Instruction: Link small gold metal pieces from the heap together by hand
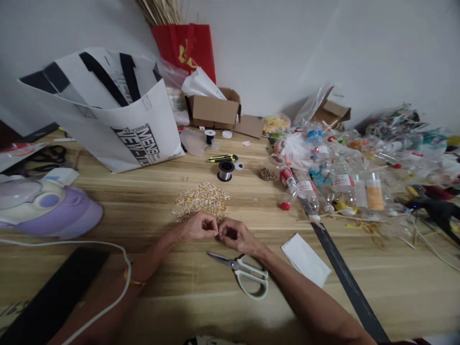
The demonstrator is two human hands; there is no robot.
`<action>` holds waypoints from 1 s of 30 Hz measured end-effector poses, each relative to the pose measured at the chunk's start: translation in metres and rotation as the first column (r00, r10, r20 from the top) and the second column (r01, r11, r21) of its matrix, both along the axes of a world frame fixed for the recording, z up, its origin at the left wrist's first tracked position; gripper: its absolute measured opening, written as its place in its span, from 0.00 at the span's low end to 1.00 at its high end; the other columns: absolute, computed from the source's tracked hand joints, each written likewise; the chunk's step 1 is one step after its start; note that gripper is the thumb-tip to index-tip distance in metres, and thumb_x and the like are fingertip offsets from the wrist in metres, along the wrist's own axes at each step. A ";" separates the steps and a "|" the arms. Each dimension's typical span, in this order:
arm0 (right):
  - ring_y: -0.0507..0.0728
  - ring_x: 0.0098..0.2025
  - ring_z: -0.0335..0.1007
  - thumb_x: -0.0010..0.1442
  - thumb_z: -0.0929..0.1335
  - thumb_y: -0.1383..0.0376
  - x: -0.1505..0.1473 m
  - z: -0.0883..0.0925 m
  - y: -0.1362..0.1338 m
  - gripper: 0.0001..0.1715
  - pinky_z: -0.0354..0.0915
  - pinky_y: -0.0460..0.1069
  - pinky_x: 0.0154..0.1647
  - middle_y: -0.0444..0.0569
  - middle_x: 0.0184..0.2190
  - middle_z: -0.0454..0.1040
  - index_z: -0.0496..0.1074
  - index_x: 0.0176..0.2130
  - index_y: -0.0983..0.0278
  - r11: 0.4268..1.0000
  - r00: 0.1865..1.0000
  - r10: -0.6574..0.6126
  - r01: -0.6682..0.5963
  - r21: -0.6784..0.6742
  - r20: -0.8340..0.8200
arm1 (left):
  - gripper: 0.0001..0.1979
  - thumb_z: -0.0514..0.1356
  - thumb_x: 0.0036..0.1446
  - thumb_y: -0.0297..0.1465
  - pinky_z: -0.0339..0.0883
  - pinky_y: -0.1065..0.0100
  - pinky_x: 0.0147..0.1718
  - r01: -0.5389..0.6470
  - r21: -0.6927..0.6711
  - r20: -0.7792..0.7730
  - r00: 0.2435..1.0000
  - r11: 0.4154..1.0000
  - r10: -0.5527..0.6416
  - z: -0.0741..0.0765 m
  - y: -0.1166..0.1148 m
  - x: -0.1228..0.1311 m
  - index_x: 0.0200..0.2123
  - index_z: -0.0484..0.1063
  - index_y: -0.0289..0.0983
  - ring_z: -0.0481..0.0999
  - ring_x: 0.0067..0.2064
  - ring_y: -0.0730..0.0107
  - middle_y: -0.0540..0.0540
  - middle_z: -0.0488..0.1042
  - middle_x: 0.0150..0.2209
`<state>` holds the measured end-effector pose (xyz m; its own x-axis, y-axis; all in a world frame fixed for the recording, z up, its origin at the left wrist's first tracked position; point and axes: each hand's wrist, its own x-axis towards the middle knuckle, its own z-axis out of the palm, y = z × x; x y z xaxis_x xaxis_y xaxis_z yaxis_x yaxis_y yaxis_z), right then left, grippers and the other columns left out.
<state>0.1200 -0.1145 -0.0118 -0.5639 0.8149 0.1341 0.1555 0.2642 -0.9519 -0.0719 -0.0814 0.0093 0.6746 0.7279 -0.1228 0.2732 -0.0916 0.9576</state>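
Nearest on desk [172,297]: scissors [247,275], tip pointing L, by R forearm; white paper [305,258] on R side of same arm. Just past scissors, L hand [201,226] & R hand [237,235] meet, fingertips of both pinching a tiny pc [220,235], too small to ID. Gold/silver pile [203,199] right behind L hand. Beyond: wire spool [225,171], yellow/blk cutter [222,158]; plastic bottles [341,179] off R. Far back: cardboard box [214,110], red bag [201,48] vs. wall.
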 end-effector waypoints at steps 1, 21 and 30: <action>0.48 0.27 0.59 0.55 0.66 0.67 0.000 0.000 0.000 0.03 0.55 0.43 0.26 0.44 0.28 0.64 0.67 0.32 0.66 1.000 1.000 0.001 -0.001 -0.005 0.001 | 0.03 0.60 0.43 0.27 0.58 0.77 0.23 0.000 -0.022 0.015 1.000 1.000 0.000 0.001 0.000 0.000 0.23 0.70 0.31 0.65 0.24 0.79 0.52 0.70 0.21; 0.44 0.18 0.62 0.52 0.70 0.56 0.001 0.000 0.000 0.15 0.60 0.41 0.16 0.45 0.29 0.67 0.71 0.34 0.66 0.966 0.979 0.007 -0.059 -0.251 -0.205 | 0.09 0.64 0.42 0.32 0.57 0.76 0.24 0.006 -0.156 0.070 0.998 0.988 0.005 0.005 0.001 -0.003 0.23 0.69 0.31 0.66 0.24 0.78 0.52 0.70 0.21; 0.45 0.17 0.60 0.54 0.70 0.57 0.000 -0.003 0.000 0.14 0.57 0.41 0.17 0.42 0.21 0.65 0.70 0.31 0.67 0.971 0.982 -0.018 -0.027 -0.236 -0.188 | 0.09 0.64 0.42 0.31 0.59 0.77 0.25 0.001 -0.125 0.070 0.998 0.992 0.008 0.004 0.000 0.001 0.24 0.70 0.31 0.66 0.24 0.79 0.52 0.70 0.21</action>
<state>0.1196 -0.1141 -0.0150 -0.5508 0.8336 0.0413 -0.0320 0.0284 -0.9991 -0.0708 -0.0816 0.0135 0.6824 0.7119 -0.1659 0.2053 0.0311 0.9782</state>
